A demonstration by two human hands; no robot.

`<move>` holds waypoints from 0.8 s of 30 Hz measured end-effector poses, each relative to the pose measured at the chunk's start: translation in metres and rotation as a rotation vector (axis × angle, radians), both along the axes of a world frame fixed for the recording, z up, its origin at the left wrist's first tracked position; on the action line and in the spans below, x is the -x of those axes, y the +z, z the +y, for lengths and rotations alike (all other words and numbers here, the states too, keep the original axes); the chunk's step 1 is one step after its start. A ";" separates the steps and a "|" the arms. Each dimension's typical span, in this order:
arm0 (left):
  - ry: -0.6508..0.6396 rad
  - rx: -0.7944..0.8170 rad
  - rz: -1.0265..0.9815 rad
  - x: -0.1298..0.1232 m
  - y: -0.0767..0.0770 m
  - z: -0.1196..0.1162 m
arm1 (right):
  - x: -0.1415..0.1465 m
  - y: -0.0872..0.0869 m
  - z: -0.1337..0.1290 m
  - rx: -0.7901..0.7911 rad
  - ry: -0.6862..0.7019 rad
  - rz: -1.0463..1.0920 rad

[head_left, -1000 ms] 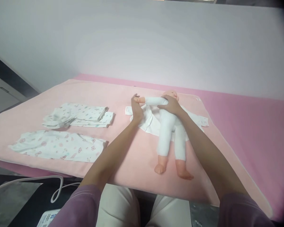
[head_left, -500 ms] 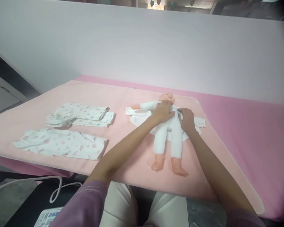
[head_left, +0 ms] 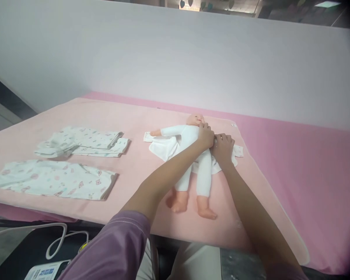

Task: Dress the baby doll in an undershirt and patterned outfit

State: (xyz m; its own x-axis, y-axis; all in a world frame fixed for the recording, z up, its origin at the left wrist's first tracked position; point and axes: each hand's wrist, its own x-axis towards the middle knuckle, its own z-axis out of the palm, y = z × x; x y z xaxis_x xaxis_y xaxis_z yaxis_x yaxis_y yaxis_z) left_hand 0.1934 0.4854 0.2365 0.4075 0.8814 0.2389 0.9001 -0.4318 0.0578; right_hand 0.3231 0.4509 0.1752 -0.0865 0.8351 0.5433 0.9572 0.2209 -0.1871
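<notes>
A baby doll (head_left: 188,134) with a white cloth body lies face up on top of a spread white garment (head_left: 163,147). My left hand (head_left: 205,135) is at the doll's shoulder on the right of its chest, its fingers bent. Right beside it, my right hand (head_left: 223,147) has curled fingers at the doll's arm on the right side. That arm is hidden by my hands, and so is whatever lies between my fingers. One sleeve of the garment shows left of the doll, the other right of my right hand.
Folded printed baby clothes (head_left: 96,140) lie at the left, with another printed garment (head_left: 55,179) nearer the front edge. A peach mat (head_left: 140,116) covers the pink table (head_left: 315,175). A white wall stands behind; a white cable (head_left: 64,233) hangs at lower left.
My left hand has moved right, from the doll's chest to its shoulder beside my right hand. The doll's legs have shifted slightly. The whole view has moved, so things appear further left.
</notes>
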 end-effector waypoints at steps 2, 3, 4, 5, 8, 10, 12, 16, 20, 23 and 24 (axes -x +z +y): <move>0.014 -0.027 -0.002 0.008 -0.001 -0.002 | -0.004 0.001 0.001 -0.007 -0.012 0.000; 0.028 -0.036 -0.012 0.013 -0.001 -0.003 | -0.006 0.001 0.002 -0.009 -0.019 0.007; 0.042 -0.042 -0.026 0.018 0.000 -0.004 | -0.009 0.001 0.003 -0.010 -0.028 0.018; 0.055 -0.045 -0.043 0.022 0.001 -0.005 | -0.012 0.001 0.004 -0.008 -0.037 0.030; 0.075 -0.062 -0.101 0.036 0.002 -0.008 | -0.020 -0.001 0.006 0.014 -0.073 0.073; 0.079 -0.078 -0.150 0.044 0.003 -0.009 | -0.026 -0.003 0.006 0.034 -0.094 0.105; 0.091 -0.093 -0.209 0.053 0.002 -0.011 | -0.032 -0.008 0.005 0.064 -0.101 0.144; 0.110 -0.112 -0.303 0.065 0.002 -0.015 | -0.042 -0.016 0.005 0.133 -0.058 0.227; 0.124 -0.116 -0.351 0.072 0.004 -0.018 | -0.048 -0.020 0.008 0.159 -0.079 0.207; 0.153 -0.103 -0.418 0.081 0.006 -0.017 | -0.048 -0.021 0.010 0.189 -0.106 0.197; 0.162 -0.092 -0.445 0.084 0.006 -0.016 | -0.048 -0.021 0.011 0.191 -0.106 0.204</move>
